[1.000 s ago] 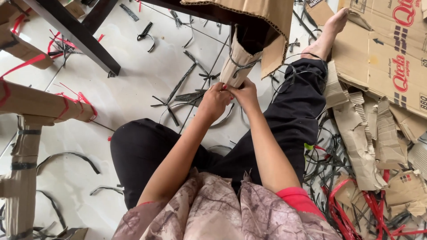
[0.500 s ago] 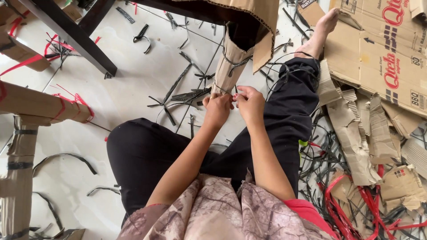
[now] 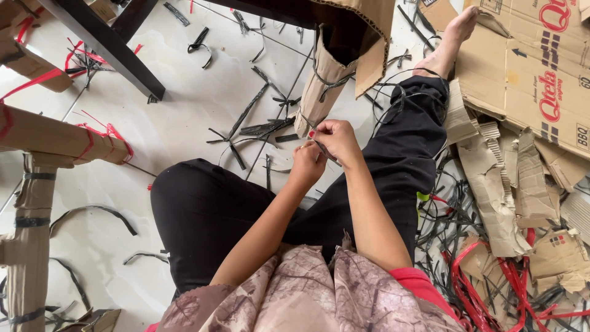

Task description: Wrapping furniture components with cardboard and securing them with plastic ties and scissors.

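A thin black strap (image 3: 321,147) is pinched between the two hands just below the lower end of a cardboard-wrapped leg (image 3: 319,92), which slants down from the dark furniture frame (image 3: 98,37) at the top of the view. The strap's short visible length runs slantwise between the fingertips, its upper end toward the cardboard tube and its lower end toward the person's lap. The right hand (image 3: 335,140) sits higher and nearer the tube, its grip clenched on the strap with the thumb pressing down; the left hand (image 3: 307,161) lies just beneath and touching it, fingers curled onto the same strap. The tube's long axis points up and away from both hands, so the wrapped leg lies just above and ahead of the right hand's grip. Another black strap already circles the tube higher up. Around the person, who sits on the white tiled floor (image 3: 184,110) in black trousers, lie many cut black strap ends (image 3: 246,117). Torn cardboard boxes (image 3: 522,92) and red straps (image 3: 473,289) pile up to the right, and other cardboard-wrapped legs (image 3: 37,203) stand at the left.
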